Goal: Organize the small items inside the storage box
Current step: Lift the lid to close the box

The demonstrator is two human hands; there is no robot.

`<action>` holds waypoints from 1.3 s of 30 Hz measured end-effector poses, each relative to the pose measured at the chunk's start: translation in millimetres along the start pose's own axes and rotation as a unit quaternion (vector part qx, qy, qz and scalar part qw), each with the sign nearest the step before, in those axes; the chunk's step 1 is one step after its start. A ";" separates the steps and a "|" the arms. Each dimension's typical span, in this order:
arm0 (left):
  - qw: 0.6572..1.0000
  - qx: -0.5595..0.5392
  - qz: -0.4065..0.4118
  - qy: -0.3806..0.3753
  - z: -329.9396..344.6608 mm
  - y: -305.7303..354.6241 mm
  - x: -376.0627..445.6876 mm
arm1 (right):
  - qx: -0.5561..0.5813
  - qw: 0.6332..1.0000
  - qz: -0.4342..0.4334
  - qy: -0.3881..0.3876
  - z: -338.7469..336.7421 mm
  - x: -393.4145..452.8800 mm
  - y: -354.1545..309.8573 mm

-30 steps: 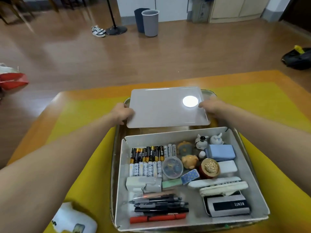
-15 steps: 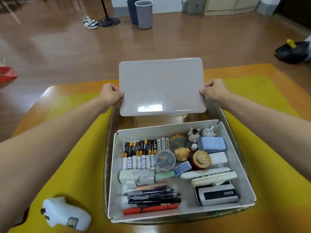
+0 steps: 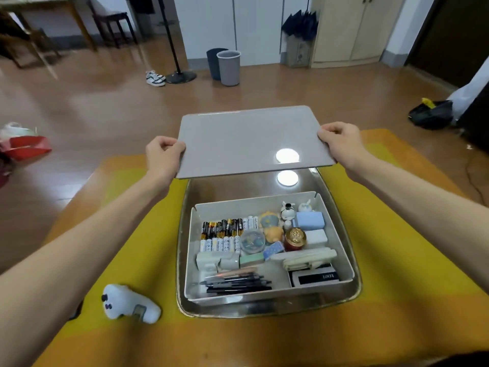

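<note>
Head view. Both hands hold a flat grey lid (image 3: 251,141) in the air above the far end of a metal tray (image 3: 341,207). Left hand (image 3: 164,154) grips the lid's left edge, fingers curled tight round it. Right hand (image 3: 340,143) grips the right edge the same way. A round light reflection shows on the lid and again on the tray floor just below.

The white storage box (image 3: 336,226) sits open in the near part of the tray, on a table with a yellow cover (image 3: 137,234). Inside: two rows of batteries (image 3: 222,234) at the far left, printing too small to read; a round clear container (image 3: 252,242) beside them; small figurines (image 3: 287,210) and a blue block (image 3: 309,220) at the far right; black pens (image 3: 235,283) along the near left wall; a black-and-white case (image 3: 315,278) at the near right, lettering reading "BENTE" upside down.

A white controller (image 3: 129,304) lies on the table left of the tray, apart from it.
</note>
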State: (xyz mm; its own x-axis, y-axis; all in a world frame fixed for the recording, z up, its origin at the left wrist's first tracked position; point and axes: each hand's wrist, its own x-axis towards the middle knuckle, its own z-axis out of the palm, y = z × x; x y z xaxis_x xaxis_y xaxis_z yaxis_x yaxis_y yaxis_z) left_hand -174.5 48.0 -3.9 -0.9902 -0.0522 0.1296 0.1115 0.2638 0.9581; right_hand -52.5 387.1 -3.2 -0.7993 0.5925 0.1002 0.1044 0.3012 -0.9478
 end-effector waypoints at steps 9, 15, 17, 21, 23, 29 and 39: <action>0.998 -0.042 -0.038 0.018 -35.0 -7.6 -92.5 | 0.035 0.999 0.011 -0.015 -21.1 -95.1 24.2; 0.997 -0.056 -0.059 0.020 -38.2 -36.2 -137.5 | 0.032 0.999 0.034 0.001 -26.8 -137.4 56.4; 0.996 -0.058 -0.066 0.016 -36.2 -47.9 -148.2 | 0.028 0.998 0.048 0.005 -28.3 -148.4 70.2; 0.995 -0.041 -0.088 0.013 -30.8 -72.1 -167.2 | 0.024 0.996 0.081 0.022 -27.0 -165.8 91.3; 0.995 -0.034 -0.095 0.019 -29.3 -82.7 -173.9 | 0.024 0.995 0.092 0.024 -25.1 -172.6 100.0; 0.993 -0.016 -0.110 0.037 -29.8 -105.7 -185.0 | 0.003 0.995 0.081 0.052 -16.8 -177.8 114.6; 0.995 -0.004 -0.064 0.072 -21.3 -106.1 -190.0 | -0.056 0.995 0.065 0.056 -11.1 -173.0 116.3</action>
State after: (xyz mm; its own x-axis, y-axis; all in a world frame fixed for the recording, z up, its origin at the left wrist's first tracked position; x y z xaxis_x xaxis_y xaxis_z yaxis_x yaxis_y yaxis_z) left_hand 3.6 9.4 -124.7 -0.9742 -0.2219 0.0418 -0.0125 0.2381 0.9712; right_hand 104.5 327.8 -127.5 -0.7049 0.7091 0.0173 0.2736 0.2943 -0.9157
